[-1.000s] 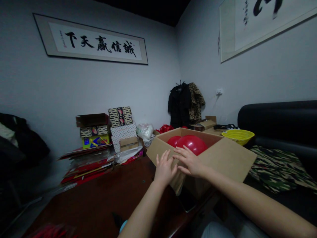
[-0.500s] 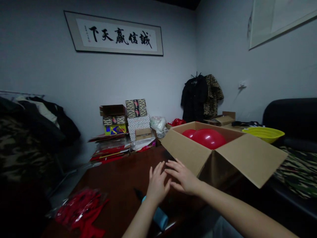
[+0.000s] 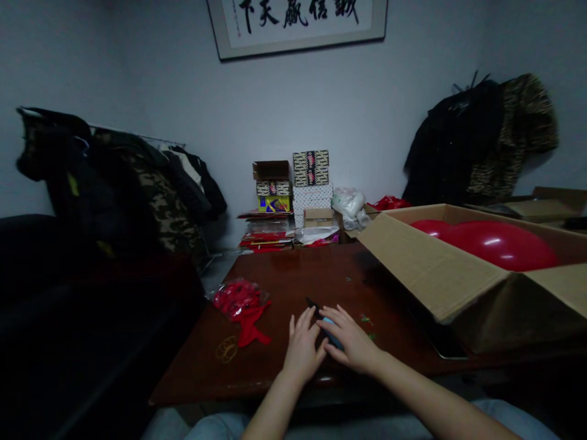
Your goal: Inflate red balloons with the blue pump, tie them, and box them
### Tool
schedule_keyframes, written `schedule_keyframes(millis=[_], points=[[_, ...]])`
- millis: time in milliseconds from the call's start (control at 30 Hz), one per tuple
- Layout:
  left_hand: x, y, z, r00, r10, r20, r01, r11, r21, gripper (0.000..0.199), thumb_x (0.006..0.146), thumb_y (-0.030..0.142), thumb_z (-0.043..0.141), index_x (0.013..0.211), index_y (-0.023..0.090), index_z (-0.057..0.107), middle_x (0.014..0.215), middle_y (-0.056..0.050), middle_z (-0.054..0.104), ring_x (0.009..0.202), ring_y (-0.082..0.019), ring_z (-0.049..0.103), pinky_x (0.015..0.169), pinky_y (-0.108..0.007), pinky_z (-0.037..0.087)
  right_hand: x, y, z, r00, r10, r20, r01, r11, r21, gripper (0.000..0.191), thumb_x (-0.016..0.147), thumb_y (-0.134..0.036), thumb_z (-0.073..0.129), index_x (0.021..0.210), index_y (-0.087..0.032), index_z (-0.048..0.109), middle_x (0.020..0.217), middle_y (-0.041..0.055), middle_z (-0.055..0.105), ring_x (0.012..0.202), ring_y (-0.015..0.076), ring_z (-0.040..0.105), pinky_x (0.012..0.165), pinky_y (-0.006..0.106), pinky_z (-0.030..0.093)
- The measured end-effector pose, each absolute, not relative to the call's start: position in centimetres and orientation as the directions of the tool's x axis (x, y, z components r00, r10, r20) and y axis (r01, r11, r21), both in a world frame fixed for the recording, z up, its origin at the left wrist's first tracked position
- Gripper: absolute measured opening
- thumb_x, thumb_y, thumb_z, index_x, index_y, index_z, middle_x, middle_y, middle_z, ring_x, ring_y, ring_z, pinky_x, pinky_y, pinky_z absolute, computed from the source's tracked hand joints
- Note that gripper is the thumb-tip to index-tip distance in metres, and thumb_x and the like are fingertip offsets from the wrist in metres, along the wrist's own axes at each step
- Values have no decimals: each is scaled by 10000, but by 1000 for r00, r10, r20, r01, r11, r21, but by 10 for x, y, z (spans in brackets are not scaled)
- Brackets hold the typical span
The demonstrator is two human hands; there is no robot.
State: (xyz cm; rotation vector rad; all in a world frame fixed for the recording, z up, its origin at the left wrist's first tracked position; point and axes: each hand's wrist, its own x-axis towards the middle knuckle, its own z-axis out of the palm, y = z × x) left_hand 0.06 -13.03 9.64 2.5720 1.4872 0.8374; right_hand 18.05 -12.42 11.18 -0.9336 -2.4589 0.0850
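Blue pump [image 3: 332, 332] slants, nozzle [image 3: 312, 302] far-left, between left hand [image 3: 302, 349] and right hand [image 3: 352, 343], fingers loosely spread, hold unclear; calligraphy [image 3: 296, 13] reads 誠信贏天下.

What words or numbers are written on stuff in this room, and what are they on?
"下天贏信誠", left to right, on the black-framed white calligraphy scroll; the tops are cut off.
Tiny writing at the scroll's left edge: too small to read.
Red marks on the higher black-and-cream patterned box and the lower black-and-cream patterned box: too blurred.
Yellow-and-blue box: too small to read any print.
No readable numbers.
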Motion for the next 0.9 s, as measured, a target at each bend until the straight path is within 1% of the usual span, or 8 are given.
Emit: schedule_keyframes(millis=[133, 233, 367, 467, 600, 733, 800, 900], points=[[-35, -133, 71, 340, 857, 387, 847, -458, 271, 435, 767, 198, 507, 1195, 271, 519, 1420, -65, 360, 1309, -238, 275, 1075, -535, 110, 153, -125, 96, -653, 647, 392, 603, 758, -247, 482, 833, -343, 468, 1300, -245, 400, 1399, 77, 367, 1306, 213, 281, 1085, 484, 170], [-70, -126, 55, 238, 903, 358, 916, -331, 226, 423, 752, 132, 480, 1149, 256, 559, 1414, -75, 369, 1305, -237, 286, 1069, -527, 122, 141, -121, 85, -634, 683, 362, 655, 724, -218, 458, 830, -352, 475, 1275, -253, 434, 1388, 68, 384, 1307, 214, 278, 1085, 484, 167], [-116, -106, 46, 120, 940, 321, 976, -170, 133, 430, 722, 86, 470, 1106, 229, 599, 1385, -97, 409, 1284, -250, 322, 1060, -521, 135, 138, -112, 70, -574, 735, 362, 718, 664, -210, 395, 818, -329, 481, 1198, -224, 513, 1357, 98, 414, 1315, 245, 256, 1077, 526, 123], [-137, -91, 47, 165, 948, 272, 980, -188, 58, 406, 712, 101, 496, 1082, 211, 621, 1387, -109, 408, 1289, -270, 309, 1055, -536, 122, 141, -104, 60, -521, 771, 366, 762, 613, -207, 377, 798, -305, 497, 1161, -214, 542, 1353, 110, 412, 1318, 254, 244, 1076, 534, 90], [-145, -77, 48, 281, 935, 218, 957, -290, 8, 263, 783, 146, 452, 890, 195, 687, 1287, -99, 522, 1263, -263, 350, 1063, -536, 91, 148, -95, 53, -452, 811, 371, 813, 546, -204, 398, 776, -287, 512, 1168, -219, 534, 1374, 108, 387, 1325, 254, 223, 1075, 530, 59], [-146, -73, 48, 295, 917, 269, 946, -320, 52, 258, 786, 122, 442, 841, 184, 686, 1169, -97, 597, 1202, -252, 419, 1062, -493, 160, 155, -88, 48, -381, 847, 371, 851, 478, -216, 448, 754, -280, 530, 1193, -190, 505, 1374, 140, 376, 1320, 279, 225, 1058, 561, 82], [-143, -74, 50, 281, 912, 298, 940, -325, 108, 234, 774, 123, 465, 825, 195, 682, 1138, -88, 608, 1185, -252, 435, 1052, -484, 198, 157, -87, 47, -372, 852, 367, 854, 470, -225, 446, 741, -283, 548, 1176, -189, 515, 1371, 142, 379, 1316, 287, 234, 1050, 572, 99], [-132, -78, 56, 271, 902, 335, 910, -354, 217, 179, 763, 150, 505, 759, 208, 674, 1155, -69, 597, 1183, -256, 433, 1033, -480, 248, 156, -88, 50, -393, 844, 366, 834, 494, -243, 410, 731, -279, 573, 1133, -205, 548, 1373, 124, 382, 1319, 277, 232, 1056, 559, 94]])
